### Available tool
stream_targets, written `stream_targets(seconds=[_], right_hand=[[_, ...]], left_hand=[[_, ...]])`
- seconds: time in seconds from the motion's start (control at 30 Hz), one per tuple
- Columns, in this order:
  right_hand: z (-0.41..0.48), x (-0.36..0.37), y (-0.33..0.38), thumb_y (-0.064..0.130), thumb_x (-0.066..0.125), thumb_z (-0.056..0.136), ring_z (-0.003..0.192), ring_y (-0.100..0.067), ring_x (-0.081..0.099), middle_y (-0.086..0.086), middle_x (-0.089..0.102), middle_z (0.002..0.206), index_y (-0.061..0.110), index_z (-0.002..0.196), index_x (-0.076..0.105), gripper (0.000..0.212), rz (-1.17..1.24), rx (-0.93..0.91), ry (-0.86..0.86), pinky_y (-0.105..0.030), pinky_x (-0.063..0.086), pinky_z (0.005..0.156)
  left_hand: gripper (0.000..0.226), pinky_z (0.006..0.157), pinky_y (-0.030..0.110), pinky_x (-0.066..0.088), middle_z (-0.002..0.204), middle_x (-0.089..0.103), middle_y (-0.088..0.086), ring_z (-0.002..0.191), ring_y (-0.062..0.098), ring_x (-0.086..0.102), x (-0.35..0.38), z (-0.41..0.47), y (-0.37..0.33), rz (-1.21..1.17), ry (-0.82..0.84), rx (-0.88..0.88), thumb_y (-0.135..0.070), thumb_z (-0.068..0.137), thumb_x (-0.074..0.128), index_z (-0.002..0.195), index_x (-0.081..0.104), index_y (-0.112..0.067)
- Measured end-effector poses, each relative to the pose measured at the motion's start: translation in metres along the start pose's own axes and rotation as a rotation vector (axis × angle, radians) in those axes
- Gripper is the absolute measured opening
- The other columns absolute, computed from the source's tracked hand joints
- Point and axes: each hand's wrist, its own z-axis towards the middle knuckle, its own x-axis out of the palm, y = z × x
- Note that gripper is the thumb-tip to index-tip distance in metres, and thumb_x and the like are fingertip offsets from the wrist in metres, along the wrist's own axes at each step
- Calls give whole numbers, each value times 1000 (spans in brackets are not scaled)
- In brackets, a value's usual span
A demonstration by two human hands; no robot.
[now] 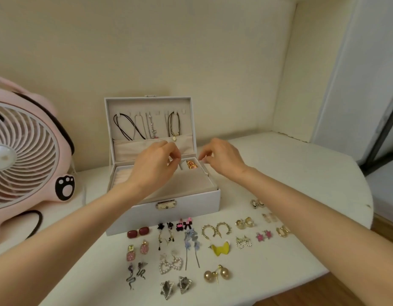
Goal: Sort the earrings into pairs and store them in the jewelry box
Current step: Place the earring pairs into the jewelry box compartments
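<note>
Sitting beneath both hands (155, 165) (223, 157), jewelry box (191, 205)

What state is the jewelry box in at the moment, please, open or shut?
Open: the lid stands upright at the back of the box, necklaces hanging inside it, and the tray is exposed.

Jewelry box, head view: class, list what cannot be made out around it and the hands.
Head view: whether the left hand pinches anything; its curled fingers hide that.
Head view: anything at the fingers of the right hand; too small to tell.
Head view: the middle of the jewelry box tray; the left hand covers it.
Head view: the pink fan; cut off by the left edge.
</note>
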Motion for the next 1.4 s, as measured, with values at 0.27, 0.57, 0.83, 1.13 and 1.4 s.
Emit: stream_targets(seconds=[0.27, 0.57, 0.83, 1.13, 1.4], right_hand=[[-73, -48, -47, 23, 68, 83, 70, 0, 44, 8, 62, 93, 28, 93, 71, 11, -47, 16, 155, -24, 36, 73], [-98, -47, -88, 19, 66, 85, 88, -6, 38, 8, 62, 103, 28, 105, 69, 22, -176, 93, 264, -23, 32, 75], [-103, -39, -87, 22, 64, 85, 96, -9, 42, 5, 66, 99, 27, 104, 70, 21, -233, 118, 296, -24, 35, 74], [-101, -43, -87, 0, 61, 76, 73, -14, 56, 8, 62, 72, 24, 66, 60, 26, -22, 204, 218, -19, 41, 60], [-88, -57, -69, -6, 72, 72, 64, -16, 66, -7, 68, 74, 13, 75, 71, 20, 385, 255, 164, -22, 56, 63]], left_hand=[[7, 56, 18, 35, 82, 52, -8, 73, 11, 45, 23, -7, -50, -120, 88, 114, -20, 88, 58, 88, 53, -16], [21, 84, 27, 31, 106, 55, -2, 104, 18, 45, 60, -9, -82, -2, 163, 259, -32, 87, 59, 103, 59, -19], [39, 86, 32, 29, 109, 61, 2, 107, 21, 49, 106, 6, -116, 254, 325, 329, -47, 88, 52, 111, 58, -16], [25, 70, 32, 34, 106, 63, 9, 103, 27, 52, 121, 13, -126, 125, 446, 272, -28, 87, 60, 103, 58, -9], [13, 67, 28, 41, 76, 62, 3, 73, 20, 54, 47, 47, -76, -263, 280, 81, -12, 75, 73, 82, 62, -9]])
